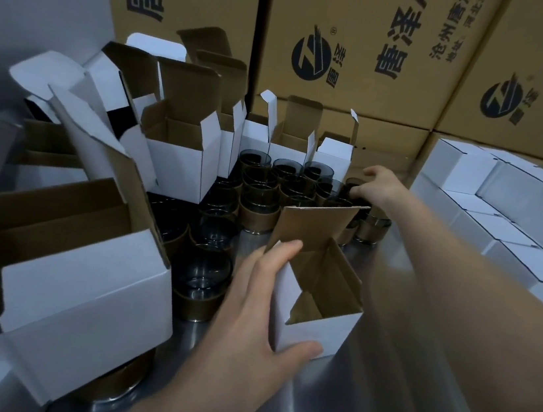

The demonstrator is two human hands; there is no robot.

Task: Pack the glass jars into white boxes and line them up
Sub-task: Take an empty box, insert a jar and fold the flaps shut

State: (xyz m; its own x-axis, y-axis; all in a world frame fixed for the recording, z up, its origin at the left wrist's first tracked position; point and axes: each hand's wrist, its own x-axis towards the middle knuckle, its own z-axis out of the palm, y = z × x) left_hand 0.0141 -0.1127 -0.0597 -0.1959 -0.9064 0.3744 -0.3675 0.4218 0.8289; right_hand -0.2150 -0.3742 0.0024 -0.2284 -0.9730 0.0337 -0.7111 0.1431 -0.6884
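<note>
Left grip [260,303] steadies a small open white cardboard box [314,329]; right grip [374,185] takes a jar.
The left grip clasps the box's side, thumb on its front, the box upright on the steel counter [323,406]. The right grip's fingers curl over the rim of a dark glass jar with a brown band [352,183] at the edge of the jar cluster [277,180] just behind the box. Closed white boxes [504,209] line the right; open white boxes [180,155] crowd the left.

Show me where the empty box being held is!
The empty white box is low in the middle of the head view, gripped by the left hand, with the glass jars just behind it and the metal table beneath.
</note>
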